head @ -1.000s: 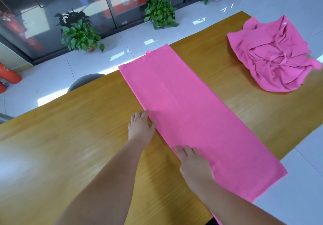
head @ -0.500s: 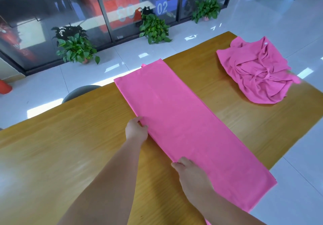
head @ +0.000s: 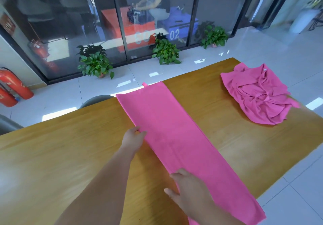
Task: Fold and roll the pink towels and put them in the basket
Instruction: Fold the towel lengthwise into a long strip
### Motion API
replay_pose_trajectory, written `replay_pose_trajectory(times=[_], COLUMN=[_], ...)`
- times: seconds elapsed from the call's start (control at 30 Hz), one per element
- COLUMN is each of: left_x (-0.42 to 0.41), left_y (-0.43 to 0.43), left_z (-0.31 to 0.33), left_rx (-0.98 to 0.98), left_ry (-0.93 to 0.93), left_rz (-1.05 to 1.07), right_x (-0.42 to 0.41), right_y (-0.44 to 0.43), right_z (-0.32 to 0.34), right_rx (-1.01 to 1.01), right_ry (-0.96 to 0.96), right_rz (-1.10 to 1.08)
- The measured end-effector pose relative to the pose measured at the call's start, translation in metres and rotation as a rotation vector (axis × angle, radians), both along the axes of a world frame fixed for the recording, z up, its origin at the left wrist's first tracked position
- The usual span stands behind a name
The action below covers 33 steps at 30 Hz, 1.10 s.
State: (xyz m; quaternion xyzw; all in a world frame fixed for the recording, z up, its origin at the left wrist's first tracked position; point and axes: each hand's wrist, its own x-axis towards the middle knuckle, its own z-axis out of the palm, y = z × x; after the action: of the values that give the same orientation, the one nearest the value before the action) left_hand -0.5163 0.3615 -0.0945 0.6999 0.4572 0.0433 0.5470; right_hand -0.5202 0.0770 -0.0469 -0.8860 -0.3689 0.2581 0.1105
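On the wooden surface (head: 70, 154), head view: one pink towel (head: 174, 137), folded into a long strip, lies flat and runs diagonally from the far edge towards the near right, where its end hangs just past the surface's edge. A small loop tab (head: 144, 84) sticks out at the far end. The left grip (head: 133, 138) pinches the strip's left long edge about midway, thumb on top of the cloth and fingers curled. The right grip (head: 190, 189) grasps the same edge nearer the body, fingers closed on the border of the cloth. A crumpled pink towel (head: 258, 95) sits in a heap at the far right of the surface, well apart from the strip. Beyond: white tiled floor (head: 297, 198), potted plants (head: 95, 64) along a glass wall (head: 70, 23), red fire extinguishers (head: 14, 84) at left, and a dark chair back (head: 96, 99) just behind the far edge.
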Motion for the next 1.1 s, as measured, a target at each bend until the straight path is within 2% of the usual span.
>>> replay_pose_trajectory(times=[0.17,0.37,0.6,0.8,0.93,1.1], left_x=[0.023,0.064,0.123,0.167,0.151,0.075], left_y=[-0.013,-0.036,-0.062,-0.098,-0.142,-0.191], left_z=[0.019,0.047,0.056,0.042,0.009,-0.036], left_rx=[-0.082,-0.119,-0.092,-0.121,0.060,0.421], left_ry=[-0.124,-0.186,-0.158,-0.083,0.108,0.059], left_rz=[-0.046,-0.109,-0.147,-0.205,-0.373,-0.501], right_x=[0.025,0.062,0.124,0.177,0.193,0.189], right_y=[-0.026,-0.053,-0.087,-0.114,-0.132,-0.154], right_z=[0.014,0.026,0.019,-0.024,-0.067,-0.082], right_rx=[0.048,0.118,0.221,0.264,0.150,0.193], right_ry=[-0.081,-0.107,-0.018,0.147,0.280,0.291], right_rz=[-0.077,-0.135,-0.222,-0.330,-0.300,-0.319])
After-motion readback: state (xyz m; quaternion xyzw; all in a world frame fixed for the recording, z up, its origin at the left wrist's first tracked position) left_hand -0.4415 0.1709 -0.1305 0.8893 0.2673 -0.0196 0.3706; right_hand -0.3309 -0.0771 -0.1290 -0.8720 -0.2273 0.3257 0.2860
